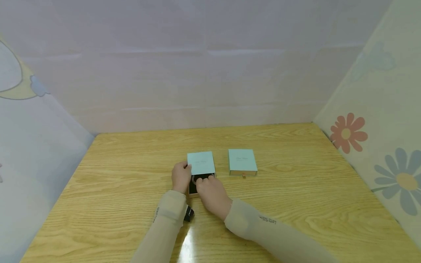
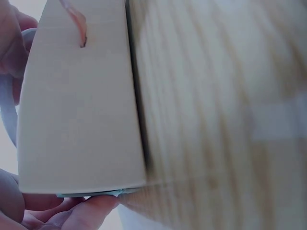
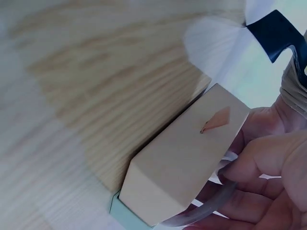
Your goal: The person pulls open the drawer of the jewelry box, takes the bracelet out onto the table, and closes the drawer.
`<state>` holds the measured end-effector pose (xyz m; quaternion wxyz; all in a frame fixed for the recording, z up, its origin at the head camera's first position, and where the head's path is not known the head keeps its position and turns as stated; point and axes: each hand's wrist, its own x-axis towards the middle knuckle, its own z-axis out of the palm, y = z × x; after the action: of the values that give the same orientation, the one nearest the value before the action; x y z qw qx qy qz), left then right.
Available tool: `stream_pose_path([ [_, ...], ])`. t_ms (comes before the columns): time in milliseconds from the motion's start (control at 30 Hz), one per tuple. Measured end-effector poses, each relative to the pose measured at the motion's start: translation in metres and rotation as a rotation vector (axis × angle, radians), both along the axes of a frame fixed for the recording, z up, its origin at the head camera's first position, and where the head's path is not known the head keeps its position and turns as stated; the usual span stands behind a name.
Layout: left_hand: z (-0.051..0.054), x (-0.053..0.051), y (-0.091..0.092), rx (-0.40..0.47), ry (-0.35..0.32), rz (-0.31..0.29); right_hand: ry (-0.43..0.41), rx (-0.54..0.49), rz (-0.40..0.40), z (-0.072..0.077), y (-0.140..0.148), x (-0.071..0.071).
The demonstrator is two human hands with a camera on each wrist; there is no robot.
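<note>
Currently | left hand: fingers bent round left edge of box, on worktop, drawer part out nearside | right hand: fingers nipped tight on grey bangle at drawer | second box: drawer in, just right of first.

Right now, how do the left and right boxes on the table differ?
The left box has its drawer partly open, showing black inside, while the right box is closed. The left hand grips the left box and the right hand is at its drawer; neither touches the right box. Both boxes are pale blue-green on top, with small lettering.
</note>
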<state>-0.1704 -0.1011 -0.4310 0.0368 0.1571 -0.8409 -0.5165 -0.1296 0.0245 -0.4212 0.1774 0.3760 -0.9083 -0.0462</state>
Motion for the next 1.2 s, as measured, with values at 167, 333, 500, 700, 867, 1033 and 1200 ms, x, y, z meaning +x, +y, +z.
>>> stream_pose_path([
  [167,-0.001,-0.001,0.000,-0.019,0.001,0.007,-0.006,-0.041,0.023,-0.003,0.006,-0.002],
  [333,-0.002,-0.002,0.001,-0.010,-0.010,0.013,-0.040,-0.121,0.075,-0.005,0.014,-0.004],
  [500,-0.002,-0.002,0.001,0.010,-0.014,0.010,-0.067,-0.210,0.125,-0.002,0.020,-0.003],
  [700,-0.002,-0.002,0.001,0.006,-0.013,0.010,-0.148,-0.299,0.132,0.002,0.025,-0.004],
  [867,-0.001,-0.002,0.001,0.005,-0.031,0.005,-0.210,-0.390,0.127,0.003,0.030,-0.006],
  [1033,-0.001,-0.003,0.001,-0.014,-0.030,0.013,-0.281,-0.489,0.085,0.004,0.032,-0.010],
  [1200,-0.001,-0.004,0.001,-0.020,-0.027,0.020,-0.390,-0.572,0.021,0.007,0.034,-0.012],
])
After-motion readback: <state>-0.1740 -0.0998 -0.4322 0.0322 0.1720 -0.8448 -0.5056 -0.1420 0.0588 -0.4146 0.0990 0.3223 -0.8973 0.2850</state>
